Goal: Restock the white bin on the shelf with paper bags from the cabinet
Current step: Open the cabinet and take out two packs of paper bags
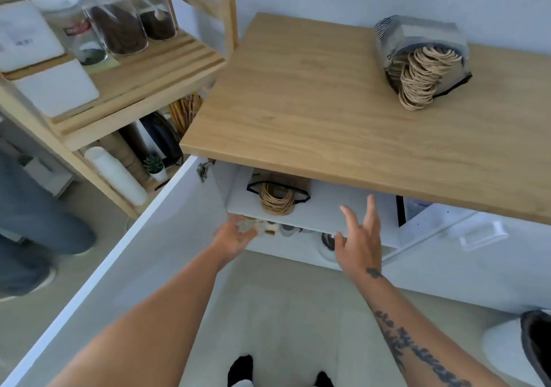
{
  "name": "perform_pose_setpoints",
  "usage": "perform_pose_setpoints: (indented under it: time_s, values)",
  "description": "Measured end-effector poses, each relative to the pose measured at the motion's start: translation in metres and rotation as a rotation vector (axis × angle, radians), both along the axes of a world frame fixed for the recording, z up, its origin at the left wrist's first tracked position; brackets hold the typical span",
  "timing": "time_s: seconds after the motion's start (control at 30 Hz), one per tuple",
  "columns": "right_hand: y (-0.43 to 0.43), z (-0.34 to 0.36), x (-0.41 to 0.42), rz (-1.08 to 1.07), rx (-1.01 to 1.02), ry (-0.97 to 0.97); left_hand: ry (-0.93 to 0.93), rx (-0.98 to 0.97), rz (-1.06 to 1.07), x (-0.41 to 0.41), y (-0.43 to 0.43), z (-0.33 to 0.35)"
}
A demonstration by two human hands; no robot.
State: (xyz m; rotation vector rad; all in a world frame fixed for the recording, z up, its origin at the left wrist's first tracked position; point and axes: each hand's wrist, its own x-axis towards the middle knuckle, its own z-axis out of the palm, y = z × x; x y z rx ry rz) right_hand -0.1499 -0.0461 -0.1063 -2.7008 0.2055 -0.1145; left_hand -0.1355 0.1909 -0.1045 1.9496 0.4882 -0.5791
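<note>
Open cabinet [298, 207], lower-shelf items blurred behind empty left hand [235, 236]; right hand [359, 237] splayed, empty.

Bright, soft daylight; blurred, warped edges

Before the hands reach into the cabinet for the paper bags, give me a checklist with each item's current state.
1. Cabinet door swung open: ok.
2. Bundle of paper bags visible on the upper cabinet shelf: ok.
3. Left hand empty: ok, fingers loose near the small jars below the shelf.
4. Right hand empty and open: ok.
5. White bin on the wooden rack has room: cannot tell, its inside is not shown.
6. Either hand touching the bags yet: not ok.
</note>
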Motion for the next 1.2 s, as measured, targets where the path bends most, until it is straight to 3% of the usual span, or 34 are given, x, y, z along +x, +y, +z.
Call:
perform_pose_setpoints:
  time_s: [0.13,0.27,0.57,0.8,1.03,1.2]
  values:
    - [0.018,-0.054,0.0,0.079,0.136,0.332,0.041,0.052,-0.041,0.009,0.021,-0.035]
    - [0.021,-0.096,0.031,0.099,0.244,0.452,0.027,0.062,-0.067,0.039,0.029,-0.069]
    - [0.004,-0.157,0.143,0.098,0.242,0.334,-0.149,0.127,-0.171,0.136,0.023,-0.151]
    - [0.016,-0.193,0.228,-0.076,0.623,0.235,-0.407,0.122,-0.094,0.22,0.005,-0.193]
    - [0.032,-0.216,0.227,-0.066,0.953,0.279,-0.412,0.064,-0.126,0.22,-0.01,-0.233]
    - [0.03,-0.211,0.192,-0.063,1.027,0.276,-0.411,0.034,-0.054,0.182,-0.003,-0.239]
